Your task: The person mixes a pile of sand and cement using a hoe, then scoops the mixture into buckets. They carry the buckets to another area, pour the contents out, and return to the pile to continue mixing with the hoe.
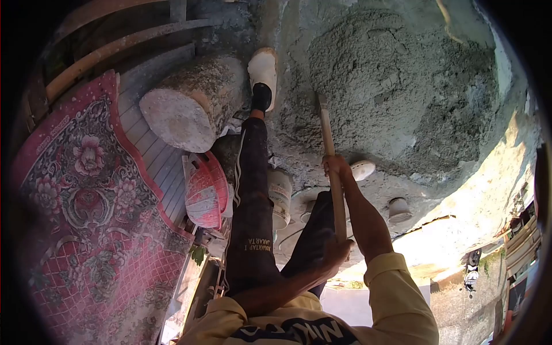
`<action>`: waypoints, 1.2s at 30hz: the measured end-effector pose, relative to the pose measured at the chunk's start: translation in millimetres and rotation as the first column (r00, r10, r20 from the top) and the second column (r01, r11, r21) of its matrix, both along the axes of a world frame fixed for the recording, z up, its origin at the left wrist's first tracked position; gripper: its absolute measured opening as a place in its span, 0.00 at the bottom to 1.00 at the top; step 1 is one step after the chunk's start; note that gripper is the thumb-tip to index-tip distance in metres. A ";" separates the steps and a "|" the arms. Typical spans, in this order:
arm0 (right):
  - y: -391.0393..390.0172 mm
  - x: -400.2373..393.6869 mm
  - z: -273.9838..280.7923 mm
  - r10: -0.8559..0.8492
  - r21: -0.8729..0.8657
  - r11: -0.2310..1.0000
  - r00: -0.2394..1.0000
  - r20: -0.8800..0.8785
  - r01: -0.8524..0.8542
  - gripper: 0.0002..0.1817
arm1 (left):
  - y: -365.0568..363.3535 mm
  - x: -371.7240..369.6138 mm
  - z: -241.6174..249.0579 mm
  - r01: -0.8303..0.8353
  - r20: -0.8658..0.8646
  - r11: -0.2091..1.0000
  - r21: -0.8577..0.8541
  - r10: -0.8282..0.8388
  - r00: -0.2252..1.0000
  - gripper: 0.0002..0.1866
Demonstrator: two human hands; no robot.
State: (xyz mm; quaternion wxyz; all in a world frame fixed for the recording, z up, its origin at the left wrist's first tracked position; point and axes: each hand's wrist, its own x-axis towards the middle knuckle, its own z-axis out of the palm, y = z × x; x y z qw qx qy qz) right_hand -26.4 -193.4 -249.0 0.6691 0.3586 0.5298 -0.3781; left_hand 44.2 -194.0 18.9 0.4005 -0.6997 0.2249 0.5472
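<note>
A long wooden handle (328, 133) runs up from my body to a pile of wet grey mortar (397, 86). My right hand (336, 165) is wrapped round the handle near its middle, with the arm stretched forward. Closer to my body, my left hand (339, 253) grips the lower end of the handle, its arm crossing over my thigh. The tool's head (319, 102) lies at the left edge of the mortar, mostly sunk in or hidden, so its shape cannot be made out.
My light shoe (263, 72) stands left of the mortar, beside a large stone-like cylinder (190, 112). A red bowl-shaped container (206, 192), a whitish bucket (280, 198) and a small pot (399, 210) stand nearby. A floral red carpet (92, 201) hangs at the left.
</note>
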 end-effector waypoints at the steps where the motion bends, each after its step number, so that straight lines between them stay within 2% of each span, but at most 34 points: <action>1: -1.2 -4.5 3.3 -0.003 -0.015 1.000 1.000 -0.026 0.002 0.10 | -7.9 -6.6 2.9 0.017 -0.078 1.000 0.004 -0.017 0.997 0.06; 2: -6.4 -8.9 4.1 -0.042 -0.040 0.998 0.999 0.006 0.042 0.09 | -19.8 -15.2 -1.2 0.036 -0.162 0.999 -0.004 -0.036 0.986 0.06; 3: -10.3 -10.7 2.4 -0.079 -0.058 0.995 0.996 0.048 0.082 0.09 | -33.6 -23.6 -4.3 0.039 -0.185 0.999 -0.022 -0.043 0.982 0.06; 4: -12.9 -8.3 5.2 -0.157 -0.070 0.984 0.985 0.071 0.162 0.08 | -46.0 -25.8 -1.3 0.079 -0.187 0.997 0.017 -0.074 0.980 0.06; 5: -15.1 -0.3 9.5 -0.159 -0.071 0.984 0.984 0.076 0.164 0.08 | -57.8 -25.2 5.2 0.118 -0.183 0.991 0.062 -0.105 0.977 0.06; 7: -24.5 2.3 16.1 -0.340 -0.055 0.936 0.934 0.109 0.347 0.06 | -77.7 -19.9 9.5 0.148 -0.192 0.985 0.091 -0.128 0.973 0.07; 8: -26.6 3.8 22.4 -0.348 -0.047 0.934 0.932 0.100 0.353 0.06 | -86.3 -20.7 17.2 0.299 -0.204 0.953 0.054 -0.282 0.937 0.08; 9: -30.0 3.6 35.3 -0.438 -0.015 0.897 0.892 0.112 0.442 0.04 | -94.4 -19.1 25.0 0.443 -0.212 0.896 0.018 -0.429 0.878 0.09; 10: -30.0 6.8 52.8 -0.523 0.026 0.852 0.844 0.124 0.524 0.04 | -100.6 -12.5 36.0 0.544 -0.287 0.839 -0.019 -0.526 0.801 0.16; 11: -26.0 11.6 76.4 -0.525 0.053 0.851 0.842 0.119 0.523 0.04 | -104.5 -4.7 54.2 0.544 -0.292 0.839 0.008 -0.518 0.804 0.16; 12: -23.1 14.1 105.5 -0.639 0.100 0.769 0.754 0.152 0.631 0.04 | -117.9 -17.0 86.5 0.615 -0.342 0.787 0.050 -0.565 0.751 0.19; 13: -25.7 10.8 131.5 -0.740 0.131 0.671 0.650 0.170 0.730 0.03 | -134.2 -26.3 110.8 0.684 -0.402 0.726 0.069 -0.608 0.685 0.23; 14: -30.6 6.1 157.1 -0.744 0.129 0.667 0.650 0.153 0.734 0.03 | -149.9 -27.6 128.9 0.747 -0.438 0.659 0.088 -0.648 0.623 0.25; 15: -38.4 5.8 185.8 -0.816 0.187 0.579 0.566 0.123 0.794 0.04 | -169.6 -23.1 148.7 0.809 -0.472 0.579 0.104 -0.687 0.553 0.27; 16: -48.9 7.2 207.7 -0.877 0.230 0.479 0.473 0.087 0.847 0.05 | -192.5 -5.7 160.3 0.833 -0.525 0.552 0.038 -0.698 0.487 0.27; 17: -59.1 17.0 215.1 -0.918 0.174 0.396 0.387 0.084 0.902 0.05 | -219.5 8.1 164.3 0.850 -0.575 0.525 -0.040 -0.708 0.410 0.28; 18: -71.4 26.3 219.4 -0.953 0.114 0.301 0.293 0.081 0.947 0.06 | -253.3 7.1 167.1 0.889 -0.582 0.454 -0.062 -0.740 0.337 0.27; 19: -90.2 25.4 227.1 -0.965 0.144 0.259 0.250 0.073 0.955 0.07 | -286.7 3.5 165.1 0.922 -0.589 0.377 -0.088 -0.766 0.257 0.27; 21: -128.7 31.4 232.1 -0.987 0.132 0.159 0.159 0.008 0.978 0.08 | -341.4 -9.9 151.3 0.971 -0.556 0.217 -0.103 -0.822 0.125 0.23; 23: -155.6 42.5 223.8 -0.997 0.167 0.072 0.064 0.050 0.983 0.08 | -386.9 11.4 129.8 0.943 -0.470 0.019 -0.333 -0.870 -0.149 0.17; 25: -174.4 37.9 230.9 -0.994 0.191 0.047 0.027 0.104 0.981 0.05 | -425.8 30.6 101.6 0.842 -0.374 -0.073 -0.535 -0.873 -0.313 0.13; 26: -181.5 45.0 236.9 -0.995 0.200 0.022 0.003 0.096 0.980 0.05 | -442.1 38.5 85.6 0.748 -0.296 -0.192 -0.635 -0.835 -0.465 0.12; 27: -187.3 48.3 239.0 -0.997 0.142 0.024 0.013 0.078 0.990 0.06 | -451.7 39.0 71.8 0.722 -0.294 -0.183 -0.667 -0.826 -0.481 0.11; 29: -185.4 37.8 234.0 -0.999 0.064 0.012 0.009 0.047 0.998 0.06 | -463.2 44.3 41.1 0.688 -0.224 -0.309 -0.657 -0.791 -0.570 0.12; 30: -177.9 28.4 234.1 -0.999 0.037 -0.002 -0.003 0.049 0.999 0.07 | -459.6 39.2 26.2 0.677 -0.225 -0.314 -0.666 -0.780 -0.583 0.12; 31: -170.2 14.6 235.5 -0.998 0.009 -0.016 -0.016 0.054 1.000 0.07 | -449.9 26.6 11.4 0.632 -0.199 -0.239 -0.738 -0.817 -0.541 0.11; 32: -158.5 -3.1 231.9 -1.000 -0.030 0.003 0.004 0.007 1.000 0.08 | -440.4 13.2 -4.8 0.572 -0.175 -0.167 -0.803 -0.851 -0.494 0.10; 34: -116.7 -48.5 208.0 -0.993 -0.118 0.066 0.054 -0.101 0.991 0.07 | -391.9 -36.9 -31.7 0.539 -0.189 -0.117 -0.834 -0.858 -0.478 0.10; 35: -90.1 -69.4 191.9 -0.984 -0.156 0.108 0.082 -0.160 0.982 0.07 | -360.8 -57.3 -52.0 0.482 -0.284 0.041 -0.875 -0.850 -0.443 0.10; 36: -61.2 -100.0 184.8 -0.972 -0.201 0.143 0.099 -0.214 0.969 0.05 | -325.1 -76.9 -74.0 0.517 -0.430 0.184 -0.836 -0.804 -0.410 0.11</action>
